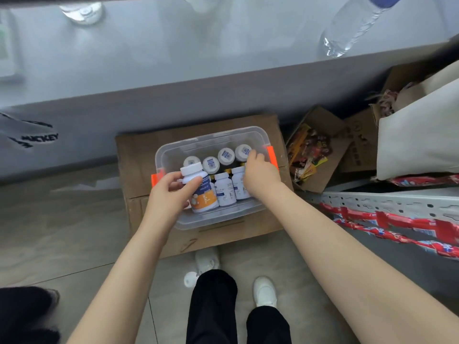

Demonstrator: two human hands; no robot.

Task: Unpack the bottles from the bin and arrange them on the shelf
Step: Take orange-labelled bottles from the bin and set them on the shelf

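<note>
The orange-labelled bottle [202,194] is held at the near left of the clear bin [188,225], tilted with its white cap uppermost. The left hand [171,192] is wrapped round its upper part, thumb and fingers curled on it. The right hand [259,171] is laid over the back-right bottle [242,151], fingers bent down at its cap. Whether that cap is actually pinched cannot be told, since the hand hides it.

The remaining bottles are packed close in two rows, so each is best drawn straight up, lest neighbours be dragged over. The held bottle should be lifted clear of the rim before being swung away. The right-hand grip is better taken on the body than the cap. The bin rests on a cardboard box [139,155], which may shift if knocked.
</note>
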